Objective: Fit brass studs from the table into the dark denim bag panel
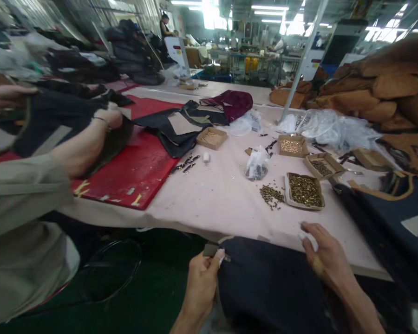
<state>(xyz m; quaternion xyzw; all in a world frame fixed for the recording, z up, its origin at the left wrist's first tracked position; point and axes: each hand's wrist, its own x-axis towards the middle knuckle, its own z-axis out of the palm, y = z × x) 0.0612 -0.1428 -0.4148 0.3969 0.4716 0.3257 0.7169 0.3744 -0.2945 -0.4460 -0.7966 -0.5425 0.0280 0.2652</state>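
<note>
My left hand (202, 283) pinches the top edge of a dark navy fabric piece (268, 278) beside a small olive tab (211, 250). The fabric hangs at the table's front edge, its lower part running out of view. Over its right side my right hand (329, 255) is raised, thumb and fingers apart, with white wrapping on fingertips; I see nothing held. Beyond it stands an open box of small brass-coloured metal pieces (304, 191), with a loose heap of similar pieces (271, 195) to its left.
More small boxes (292, 145) and a plastic bag (257, 163) lie farther back. At left, a co-worker's hands (107, 117) hold dark fabric above a red board (125, 181). A navy item (386, 213) lies right; a metal pole (304, 60) rises behind.
</note>
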